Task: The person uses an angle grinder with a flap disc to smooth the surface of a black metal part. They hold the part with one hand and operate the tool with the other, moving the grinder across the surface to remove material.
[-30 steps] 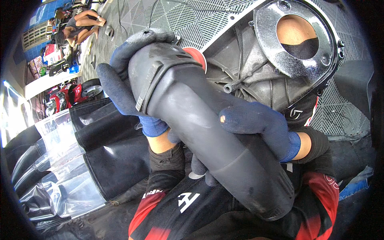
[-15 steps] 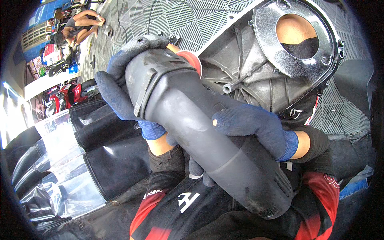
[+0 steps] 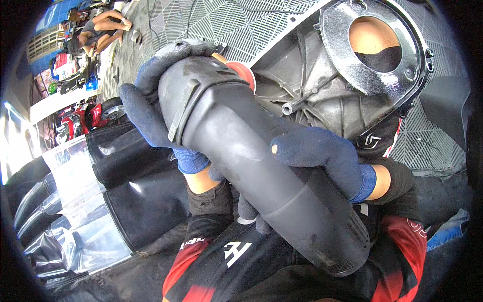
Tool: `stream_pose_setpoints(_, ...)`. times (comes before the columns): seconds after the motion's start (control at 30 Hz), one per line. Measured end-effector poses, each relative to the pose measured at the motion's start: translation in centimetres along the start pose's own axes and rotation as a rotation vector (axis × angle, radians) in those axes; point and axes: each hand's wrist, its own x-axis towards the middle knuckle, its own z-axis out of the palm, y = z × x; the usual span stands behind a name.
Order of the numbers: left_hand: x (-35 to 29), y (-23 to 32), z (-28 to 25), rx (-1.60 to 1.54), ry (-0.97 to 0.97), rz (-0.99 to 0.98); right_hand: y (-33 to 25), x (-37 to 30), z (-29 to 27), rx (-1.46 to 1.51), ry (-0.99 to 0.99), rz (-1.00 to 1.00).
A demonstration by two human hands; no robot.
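Note:
A black plastic duct (image 3: 266,166), tube-shaped with a raised band near its upper end, lies slantwise across my lap. My left hand (image 3: 151,93), in a blue and grey knit glove, wraps round the upper end, fingers over the top. Around the duct's middle closes my right hand (image 3: 322,151), likewise gloved; its thumb presses on the upper side and grey fingertips show beneath. The right thumb's glove has a small worn hole. Just behind the upper end sits a red round part (image 3: 244,73), mostly hidden.
Beyond the duct rests a black ribbed metal casing (image 3: 312,75) with a round opening. A black bag with clear plastic panels (image 3: 83,196) lies left. Grey grid tiles (image 3: 241,25) cover the floor. Far left are a red motorcycle (image 3: 85,121) and another person sitting (image 3: 103,32).
My right hand and the duct have shifted very slightly right. My left hand keeps its hold at the upper end. Highlights on the metal casing look brighter.

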Motion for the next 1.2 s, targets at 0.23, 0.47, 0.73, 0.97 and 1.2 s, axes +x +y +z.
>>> stream_pose_setpoints(0.23, -0.3, 0.1, -1.0, 0.037, -0.037, 0.040, 0.0, -0.1, 0.2, -0.014, 0.007, 0.014)
stream_pose_setpoints(0.47, -0.8, 0.1, -1.7, 0.080, 0.014, 0.074, 1.0, 0.8, -0.6, 0.049, -0.027, 0.006)
stream_pose_setpoints(0.73, -0.7, -0.1, -0.4, 0.036, 0.049, 0.072, 0.6, 0.4, -0.8, 0.058, -0.051, 0.009)
stream_pose_setpoints(0.97, -0.2, 0.0, 0.1, 0.059, 0.001, 0.034, 0.6, 0.1, -0.9, 0.030, -0.040, -0.024)
stream_pose_setpoints(1.2, -1.0, -0.9, -0.4, -0.063, -0.005, 0.148, 0.7, 0.4, -1.0, 0.017, -0.035, -0.034)
